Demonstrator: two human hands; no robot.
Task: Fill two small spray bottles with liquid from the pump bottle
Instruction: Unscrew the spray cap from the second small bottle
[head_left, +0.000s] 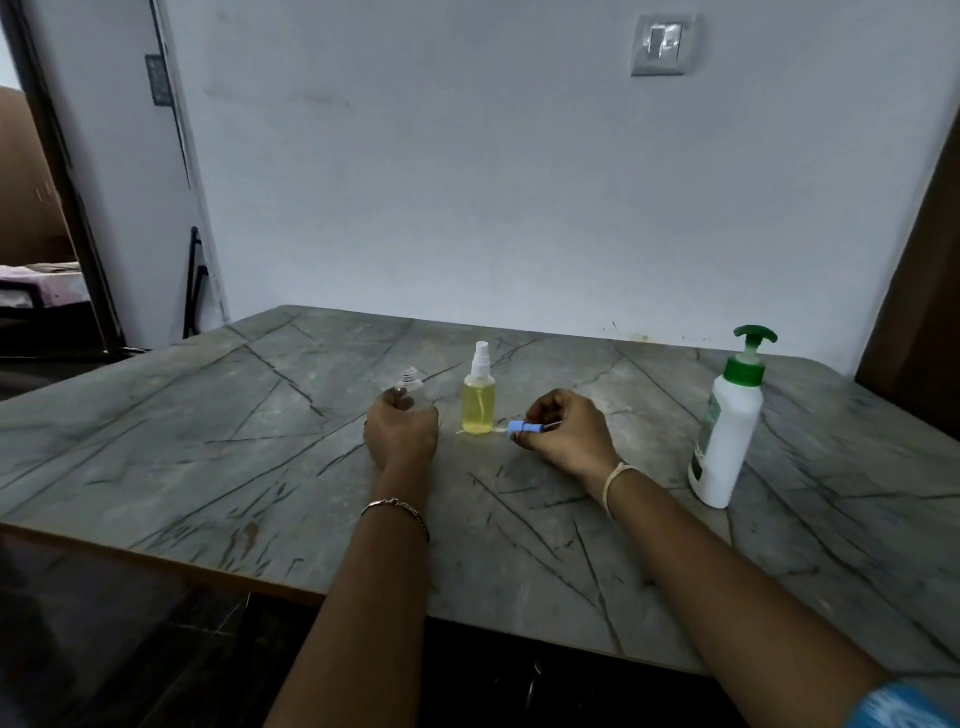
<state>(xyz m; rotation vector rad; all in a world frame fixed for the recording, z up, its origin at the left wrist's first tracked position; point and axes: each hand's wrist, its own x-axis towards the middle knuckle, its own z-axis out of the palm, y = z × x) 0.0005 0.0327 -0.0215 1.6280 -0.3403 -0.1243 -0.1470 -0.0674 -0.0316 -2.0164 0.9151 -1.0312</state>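
Observation:
My left hand (401, 427) grips a clear, empty small spray bottle (409, 383) that stands upright on the table with its threaded neck bare. Just to its right stands a second small spray bottle (479, 395), filled with yellow liquid and topped with a white sprayer. My right hand (569, 431) pinches a blue spray cap (523, 428) lying sideways, its thin dip tube pointing left toward the yellow bottle's base. The white pump bottle (727, 431) with a green pump head stands at the right, apart from both hands.
The grey marble-patterned table (260, 467) reaches the white wall at the back. Its front edge runs across the lower frame, with dark floor below. A doorway opens at the far left. A light switch (663, 44) is on the wall.

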